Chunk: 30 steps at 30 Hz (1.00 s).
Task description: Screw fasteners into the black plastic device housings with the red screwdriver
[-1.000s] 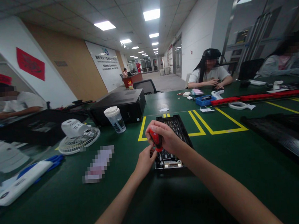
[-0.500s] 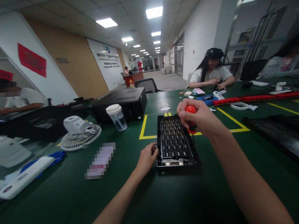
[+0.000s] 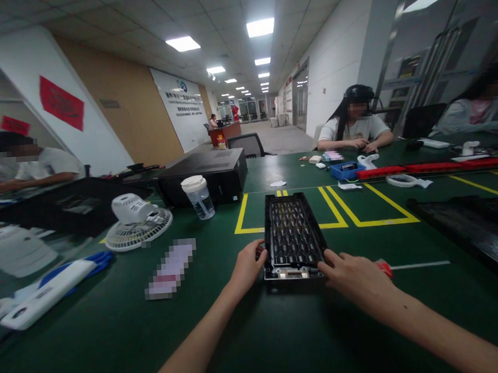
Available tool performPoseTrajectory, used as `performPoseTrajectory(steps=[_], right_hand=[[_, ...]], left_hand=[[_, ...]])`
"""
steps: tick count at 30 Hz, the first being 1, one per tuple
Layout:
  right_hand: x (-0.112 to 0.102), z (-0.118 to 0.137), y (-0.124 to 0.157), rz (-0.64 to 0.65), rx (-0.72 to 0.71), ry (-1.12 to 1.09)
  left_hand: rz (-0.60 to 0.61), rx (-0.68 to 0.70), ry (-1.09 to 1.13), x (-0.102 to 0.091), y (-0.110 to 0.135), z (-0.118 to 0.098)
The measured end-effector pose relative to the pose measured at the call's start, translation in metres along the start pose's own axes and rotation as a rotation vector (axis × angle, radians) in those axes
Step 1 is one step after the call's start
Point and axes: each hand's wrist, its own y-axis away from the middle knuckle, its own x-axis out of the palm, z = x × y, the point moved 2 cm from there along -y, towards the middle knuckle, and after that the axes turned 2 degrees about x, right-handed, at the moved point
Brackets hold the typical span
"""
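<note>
Black casing (image 3: 295, 234) lies face up on the green table (image 3: 285, 343), in front of the person, its far end crossing a yellow-taped outline (image 3: 247, 230). Rows of small shaped hollows fill its inside, and a narrow metal-coloured strip (image 3: 293, 274) with pale fittings runs along its near end.

The left hand (image 3: 249, 261) is at the casing's left wall, fingers curled and fingertips against it. The right hand (image 3: 348, 270) touches the near right corner with its fingertips, fingers bent. I cannot tell whether either hand pinches the casing or only steadies it.

Just beyond the right hand, a screwdriver (image 3: 420, 265) lies on the table, its red handle partly hidden by that hand and its shaft pointing right.

To the left are a blurred-out pale rectangle (image 3: 172, 268), a white fan (image 3: 139, 228) and a lidded cup (image 3: 199, 198), near a large black box (image 3: 205, 172). Farther right stands a blue tray (image 3: 337, 174), with a seated co-worker (image 3: 356, 128) behind it, hands together.
</note>
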Motion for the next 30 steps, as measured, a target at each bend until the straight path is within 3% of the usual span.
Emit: performPoseTrajectory(steps=[7,11,14,19,24,30], right_hand=[[0.025,-0.004,0.024,-0.114,-0.104,0.091],[0.037,-0.01,0.011,-0.18,-0.068,0.042],[0.049,-0.019,-0.016,-0.214,-0.04,0.047],[0.068,-0.04,-0.084,-0.149,0.073,0.04],[0.087,-0.049,-0.146,-0.145,0.173,0.048],[0.105,-0.053,-0.197,-0.127,0.233,0.048]], left_hand=[[-0.063,0.029,-0.031,-0.004,0.002,-0.005],[-0.174,0.185,-0.147,-0.01,0.008,-0.021],[-0.126,0.314,-0.203,-0.01,0.018,-0.038],[0.054,0.423,-0.266,-0.003,0.03,-0.052],[0.204,0.449,-0.339,0.004,0.029,-0.045],[0.256,0.412,-0.375,0.006,0.023,-0.034]])
